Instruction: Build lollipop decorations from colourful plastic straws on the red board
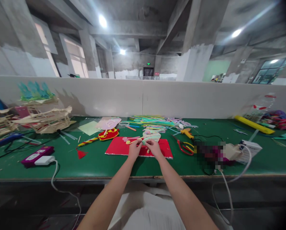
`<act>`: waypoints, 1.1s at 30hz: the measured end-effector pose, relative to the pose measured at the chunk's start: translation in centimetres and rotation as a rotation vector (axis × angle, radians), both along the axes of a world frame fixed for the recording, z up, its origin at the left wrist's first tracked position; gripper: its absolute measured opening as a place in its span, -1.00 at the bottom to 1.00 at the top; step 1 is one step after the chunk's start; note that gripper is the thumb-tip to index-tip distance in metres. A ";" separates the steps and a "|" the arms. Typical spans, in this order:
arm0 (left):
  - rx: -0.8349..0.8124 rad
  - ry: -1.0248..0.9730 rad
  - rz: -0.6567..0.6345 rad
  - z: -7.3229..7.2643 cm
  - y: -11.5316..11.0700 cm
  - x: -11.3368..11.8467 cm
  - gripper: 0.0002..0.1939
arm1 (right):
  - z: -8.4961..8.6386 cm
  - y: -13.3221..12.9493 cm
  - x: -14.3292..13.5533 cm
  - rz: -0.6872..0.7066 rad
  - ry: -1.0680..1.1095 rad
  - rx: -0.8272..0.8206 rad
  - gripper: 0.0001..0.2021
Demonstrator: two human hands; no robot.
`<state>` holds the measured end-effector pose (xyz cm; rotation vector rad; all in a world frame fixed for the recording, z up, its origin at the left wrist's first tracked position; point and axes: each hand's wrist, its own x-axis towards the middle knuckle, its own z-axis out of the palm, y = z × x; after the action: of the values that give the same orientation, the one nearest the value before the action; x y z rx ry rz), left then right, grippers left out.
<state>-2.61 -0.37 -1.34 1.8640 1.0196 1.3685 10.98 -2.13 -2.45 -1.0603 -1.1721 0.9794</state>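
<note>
My left hand (135,149) and my right hand (153,147) meet over a red board (116,147) on the green table. The fingers of both are closed at a small pale green piece (144,141), which they partly hide. Just behind them is a round pastel piece (155,134) made of pale strips. Beside my left hand a yellow disc (128,142) and a pink curl (125,139) lie on the board. Red-handled scissors (184,148) rest to the right of the board.
Colourful strips (152,120) lie behind the board. A yellow glue gun (187,132) is at the right, near a white box (251,150) with cables. At the left are a red-and-yellow ornament (108,134), a purple power bank (37,156) and a wooden stick model (45,119).
</note>
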 end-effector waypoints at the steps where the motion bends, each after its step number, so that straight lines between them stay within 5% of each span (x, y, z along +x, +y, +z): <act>1: 0.004 0.003 -0.008 -0.1 0.0 0.0 -0.82 | -0.1 0.0 0.0 -0.008 0.006 -0.003 -0.70; 33: 0.065 0.089 0.055 -0.1 -0.2 0.1 -0.88 | 0.1 -0.2 -0.3 -0.008 -0.062 0.019 -0.78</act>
<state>-2.52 -0.55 -1.48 1.9732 1.0895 1.3764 10.71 -2.36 -2.33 -1.0858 -1.2249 0.9333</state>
